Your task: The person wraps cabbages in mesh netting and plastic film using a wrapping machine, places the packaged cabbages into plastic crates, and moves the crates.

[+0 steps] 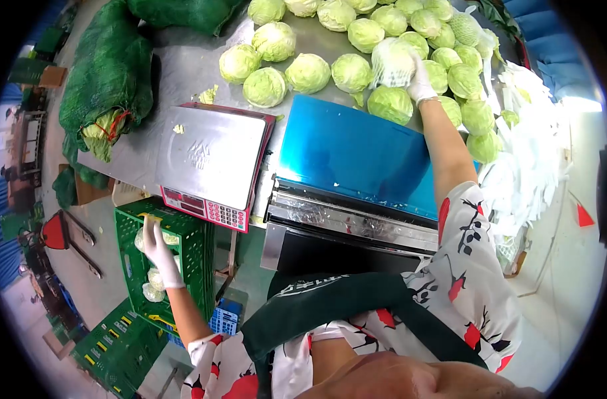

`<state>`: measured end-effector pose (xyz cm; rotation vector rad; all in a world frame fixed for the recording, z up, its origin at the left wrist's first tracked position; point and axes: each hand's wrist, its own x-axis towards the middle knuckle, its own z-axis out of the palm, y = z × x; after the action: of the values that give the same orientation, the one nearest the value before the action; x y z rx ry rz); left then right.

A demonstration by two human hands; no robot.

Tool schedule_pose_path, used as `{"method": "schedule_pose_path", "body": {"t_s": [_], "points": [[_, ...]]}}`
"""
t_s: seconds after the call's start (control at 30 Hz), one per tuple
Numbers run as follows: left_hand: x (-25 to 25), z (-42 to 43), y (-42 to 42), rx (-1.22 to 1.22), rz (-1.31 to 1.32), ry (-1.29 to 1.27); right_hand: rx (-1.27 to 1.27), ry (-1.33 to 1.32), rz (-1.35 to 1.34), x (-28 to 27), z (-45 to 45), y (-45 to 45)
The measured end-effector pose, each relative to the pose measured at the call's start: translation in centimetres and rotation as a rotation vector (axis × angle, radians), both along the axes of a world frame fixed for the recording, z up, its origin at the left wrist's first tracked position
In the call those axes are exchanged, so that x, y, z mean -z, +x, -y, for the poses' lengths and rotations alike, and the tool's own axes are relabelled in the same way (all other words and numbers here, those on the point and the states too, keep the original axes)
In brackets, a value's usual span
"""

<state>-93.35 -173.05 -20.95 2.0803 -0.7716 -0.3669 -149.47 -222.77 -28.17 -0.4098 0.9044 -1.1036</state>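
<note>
Many green cabbages lie on the metal table. My right hand, in a white glove, is closed on a cabbage in a white foam net among them, at the upper right. At the left, my gloved left hand is over the green crate, with several wrapped cabbages inside it. Its fingers point up toward the crate's rim; whether they grip anything is too unclear to tell. A blue-topped wrapping machine stands between my arms, beside a scale.
Green mesh sacks of cabbage lie on the table's left part. White foam nets are piled at the right edge. More green crates and a red and black pallet truck stand on the floor at the left.
</note>
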Motion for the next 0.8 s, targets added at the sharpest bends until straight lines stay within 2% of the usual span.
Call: {"method": "schedule_pose_path", "body": {"t_s": [0.07,0.1,0.13,0.2,0.27,0.33,0.4,0.43,0.47,0.5,0.6,0.7,0.8], "points": [[-1.7,5.7,-3.0,0.139,-0.067,-0.115,-0.028,0.016,0.171,-2.2,-0.7,0.1],[-3.0,8.5,-5.3,0.185,-0.095,-0.121,-0.108,-0.358,-0.262,-1.2,0.5,-1.3],[-4.4,11.0,-7.9,0.23,-0.124,-0.13,-0.096,-0.285,-0.116,-3.3,-0.3,-1.2],[-7.2,15.3,-13.5,0.473,-0.148,-0.175,-0.047,-0.122,0.17,-7.6,-2.0,-0.6],[-7.9,18.1,-18.9,0.687,-0.339,-0.281,-0.105,-0.203,-0.006,-12.6,-8.0,0.0],[-7.6,19.9,-25.0,0.88,-0.457,-0.302,-0.176,-0.17,-0.001,-14.4,-14.4,-0.6],[-6.8,20.5,-30.9,1.024,-0.294,-0.367,-0.224,-0.084,-0.171,-16.5,-21.0,-0.6],[-7.1,20.2,-33.4,1.066,-0.321,-0.323,-0.251,-0.09,-0.205,-16.4,-23.7,-1.1],[-5.9,19.8,-35.5,1.117,-0.196,-0.365,-0.279,-0.093,-0.238,-15.8,-26.0,-1.5],[-7.4,18.8,-36.9,1.119,-0.204,-0.164,-0.232,-0.077,-0.335,-15.4,-28.0,-1.6],[-5.6,18.9,-37.4,1.255,-0.405,0.019,-0.09,-0.082,-0.559,-14.0,-31.9,-1.6],[-4.9,18.7,-37.2,1.242,-0.187,-0.054,-0.031,-0.158,-0.677,-13.0,-32.7,-2.0],[-5.0,17.0,-34.5,1.115,0.032,-0.214,0.008,-0.155,-0.547,-11.8,-33.6,-4.4]]}}
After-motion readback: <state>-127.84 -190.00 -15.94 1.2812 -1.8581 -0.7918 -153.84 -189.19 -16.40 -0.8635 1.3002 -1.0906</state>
